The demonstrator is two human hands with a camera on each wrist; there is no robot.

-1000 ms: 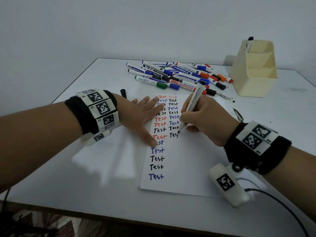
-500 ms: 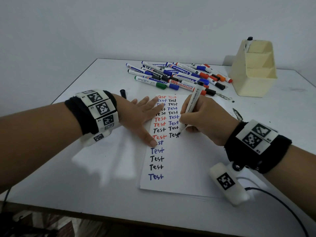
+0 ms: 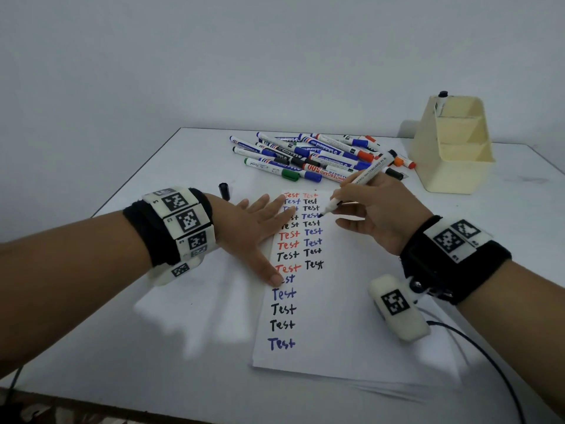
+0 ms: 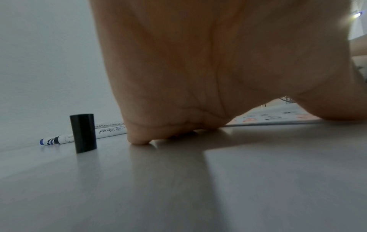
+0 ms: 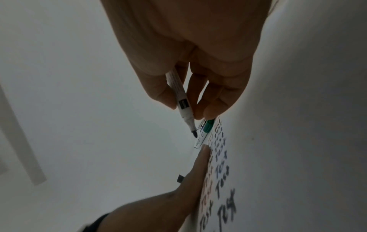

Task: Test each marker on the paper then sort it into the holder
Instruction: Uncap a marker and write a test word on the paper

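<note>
Standing near the worktop's (image 3: 91, 347) far right corner, the holder (image 3: 452, 166) keeps one marker (image 3: 441, 102) in its rear compartment, while the right grip (image 3: 379, 212) pinches an uncapped pen (image 3: 357, 182) and the left grip (image 3: 253, 228) lies flat on paper (image 3: 330, 341).

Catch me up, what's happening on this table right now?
A person is testing markers. The right hand holds an uncapped black-tipped white whiteboard marker above the white paper sheet covered in "Test" words. The left hand lies flat on the sheet's left edge. The loose black cap stands nearby. A pile of unsorted markers waits beside the cream plastic holder, which holds one marker.
</note>
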